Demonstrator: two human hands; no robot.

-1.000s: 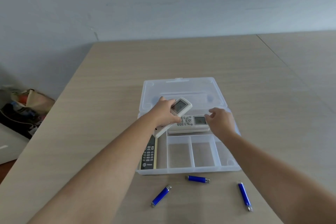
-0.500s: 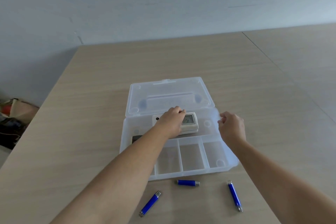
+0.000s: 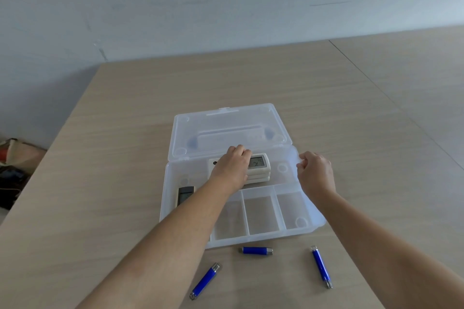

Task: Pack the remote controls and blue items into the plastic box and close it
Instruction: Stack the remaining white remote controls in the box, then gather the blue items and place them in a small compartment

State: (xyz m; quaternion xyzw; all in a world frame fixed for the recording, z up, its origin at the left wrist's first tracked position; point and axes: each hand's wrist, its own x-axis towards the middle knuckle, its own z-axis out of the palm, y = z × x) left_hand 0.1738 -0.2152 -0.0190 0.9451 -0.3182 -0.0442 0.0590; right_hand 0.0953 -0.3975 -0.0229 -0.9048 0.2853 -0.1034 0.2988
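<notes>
A clear plastic box (image 3: 263,239) lies open on the wooden table, its lid (image 3: 226,128) folded back. In the long rear compartment white remotes are stacked; my left hand (image 3: 232,165) rests on the top white remote (image 3: 259,162), fingers curled over its left part. A dark remote (image 3: 184,195) lies in the left compartment, mostly hidden under my left forearm. My right hand (image 3: 316,170) is at the box's right rear rim, fingers curled and touching it. Three blue items lie on the table in front of the box: one (image 3: 255,250) near its front wall, one (image 3: 206,280) to the left, one (image 3: 321,266) to the right.
The three small front compartments of the box hold nothing. Bags (image 3: 15,158) sit on the floor off the table's left edge. A second table (image 3: 414,70) adjoins on the right. A pale wall stands behind.
My left hand has laid the tilted white remote flat onto the other white remote. My right hand has moved off the remotes to the box's right rim.
</notes>
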